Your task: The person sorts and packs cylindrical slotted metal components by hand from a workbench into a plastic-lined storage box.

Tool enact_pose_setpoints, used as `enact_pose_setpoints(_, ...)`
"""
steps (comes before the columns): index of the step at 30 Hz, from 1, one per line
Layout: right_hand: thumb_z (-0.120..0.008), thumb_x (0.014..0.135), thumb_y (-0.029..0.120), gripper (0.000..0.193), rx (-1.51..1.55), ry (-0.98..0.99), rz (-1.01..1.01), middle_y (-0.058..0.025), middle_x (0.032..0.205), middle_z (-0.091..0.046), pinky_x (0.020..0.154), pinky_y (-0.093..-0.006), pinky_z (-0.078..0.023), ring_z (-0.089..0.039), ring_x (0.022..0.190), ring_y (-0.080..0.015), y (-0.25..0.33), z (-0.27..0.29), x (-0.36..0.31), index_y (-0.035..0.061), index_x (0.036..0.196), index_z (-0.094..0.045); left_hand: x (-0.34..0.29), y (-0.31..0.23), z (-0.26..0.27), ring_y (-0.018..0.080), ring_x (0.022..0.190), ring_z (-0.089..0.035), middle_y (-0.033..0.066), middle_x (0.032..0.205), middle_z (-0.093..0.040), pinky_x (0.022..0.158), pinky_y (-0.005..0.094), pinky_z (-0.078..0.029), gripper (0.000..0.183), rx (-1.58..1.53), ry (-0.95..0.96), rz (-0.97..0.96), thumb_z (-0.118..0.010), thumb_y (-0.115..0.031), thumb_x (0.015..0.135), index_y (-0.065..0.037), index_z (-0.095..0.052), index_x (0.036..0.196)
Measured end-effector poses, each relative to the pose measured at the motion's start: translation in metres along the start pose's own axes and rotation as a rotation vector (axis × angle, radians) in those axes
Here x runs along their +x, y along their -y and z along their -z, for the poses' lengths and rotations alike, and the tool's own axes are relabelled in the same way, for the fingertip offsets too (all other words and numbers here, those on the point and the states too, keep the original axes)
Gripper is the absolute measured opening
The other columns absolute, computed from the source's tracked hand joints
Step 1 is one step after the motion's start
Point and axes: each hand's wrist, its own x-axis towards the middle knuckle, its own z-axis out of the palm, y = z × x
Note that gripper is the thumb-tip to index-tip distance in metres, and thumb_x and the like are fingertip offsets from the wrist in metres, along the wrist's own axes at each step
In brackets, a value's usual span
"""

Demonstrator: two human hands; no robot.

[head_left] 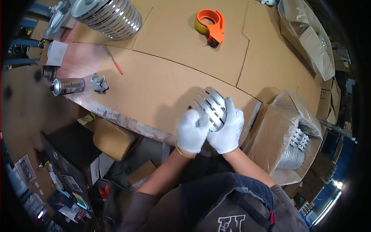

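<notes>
Both of my hands wear white gloves and hold a silver slotted metal part (211, 103), rounded and ribbed, just above the cardboard near the bench's front edge. On its left side my left hand (192, 132) is closed, with the fingers curled in. My right hand (228, 130) wraps the lower right side, and one finger points up along the edge. The gloves hide the part's lower end. At the far left, a tall stack of similar silver rings (112, 19) stands on the cardboard (170, 77).
An orange tape dispenser (216, 29) lies at the back. To the left are a red-handled tool (116, 65), a crumpled grey rag (99, 83) and a spray can (69, 86) on its side. At right, a plastic-lined box (266, 143) holds more silver parts (291, 157); another lined box (305, 34) stands behind.
</notes>
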Motion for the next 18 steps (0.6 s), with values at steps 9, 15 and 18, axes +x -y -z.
enact_pose_setpoints(9,-0.073,0.061,0.03,0.072,0.023,0.009,0.044,-0.0173,0.079,-0.055,0.065,-0.0447,-0.041,-0.052,0.075,-0.0338,-0.007,-0.001,0.0,-0.0043,0.119,-0.047,-0.006,-0.002,-0.001,0.026,0.054,-0.056,0.0131,0.06,-0.054,0.053,0.0359,-0.044,0.021,0.063,-0.048,-0.254,-0.068,-0.014,0.079,-0.003,-0.053,0.069)
enact_pose_setpoints(15,-0.074,0.062,0.029,0.071,-0.006,-0.052,0.078,-0.0164,0.074,-0.056,0.058,-0.0443,-0.042,-0.053,0.064,-0.0333,-0.002,-0.005,0.006,-0.0051,0.118,-0.047,0.014,0.003,-0.007,0.0094,0.057,-0.05,0.0093,0.06,-0.054,0.053,0.0284,-0.043,0.021,-0.127,0.02,0.254,-0.065,-0.012,0.082,-0.001,-0.051,0.072)
enact_pose_setpoints(18,-0.074,0.062,0.029,0.069,0.092,-0.059,0.067,-0.017,0.074,-0.056,0.06,-0.0452,-0.043,-0.054,0.066,-0.0355,-0.004,-0.001,0.002,-0.0038,0.117,-0.048,0.001,0.0,-0.007,0.0262,0.055,-0.055,0.0135,0.061,-0.054,0.053,0.0358,-0.044,0.021,0.064,-0.044,-0.128,-0.066,-0.014,0.079,-0.003,-0.051,0.069)
